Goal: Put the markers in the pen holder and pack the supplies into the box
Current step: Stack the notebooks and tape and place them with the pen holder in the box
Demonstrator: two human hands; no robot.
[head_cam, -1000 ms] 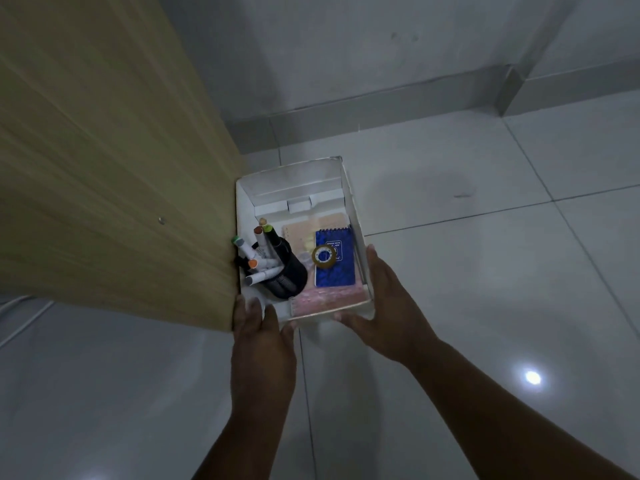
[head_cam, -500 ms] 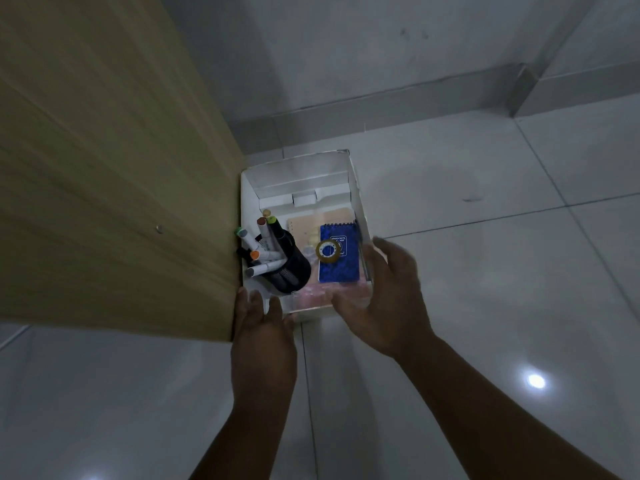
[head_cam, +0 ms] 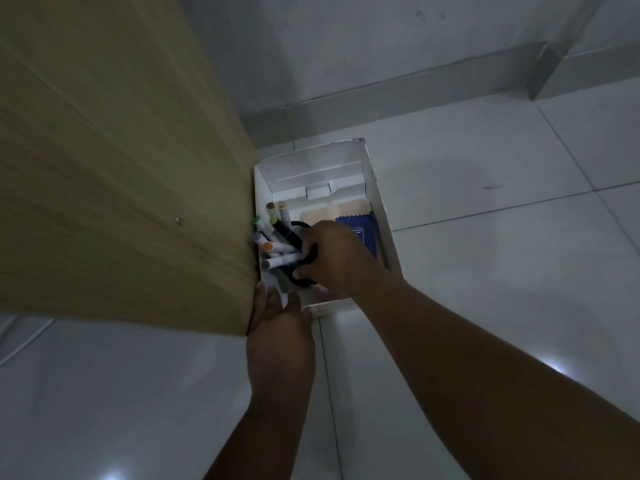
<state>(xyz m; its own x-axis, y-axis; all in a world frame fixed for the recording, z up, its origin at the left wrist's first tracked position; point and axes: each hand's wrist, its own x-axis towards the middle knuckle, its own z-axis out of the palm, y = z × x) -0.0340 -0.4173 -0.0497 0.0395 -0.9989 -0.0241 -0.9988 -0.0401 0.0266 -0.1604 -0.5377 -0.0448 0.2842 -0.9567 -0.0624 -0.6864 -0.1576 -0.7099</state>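
Note:
A white open box (head_cam: 382, 216) sits on the tiled floor against a wooden panel. Inside it a black pen holder (head_cam: 304, 261) leans over with several markers (head_cam: 277, 244) sticking out toward the left. My right hand (head_cam: 337, 258) reaches into the box and grips the pen holder. My left hand (head_cam: 280, 323) rests on the box's near left corner, fingers on the rim. A blue notebook (head_cam: 362, 228) and a beige pad (head_cam: 339, 213) lie on the box floor, partly hidden by my right hand. The tape roll is hidden.
The wooden panel (head_cam: 121, 168) stands close on the left, touching the box. A grey wall and skirting (head_cam: 415, 91) run behind. Glossy white floor tiles (head_cam: 502, 271) stretch to the right and toward me.
My right hand left the box's right edge, moved into the box and closed on the pen holder. My left hand stayed at the near left corner.

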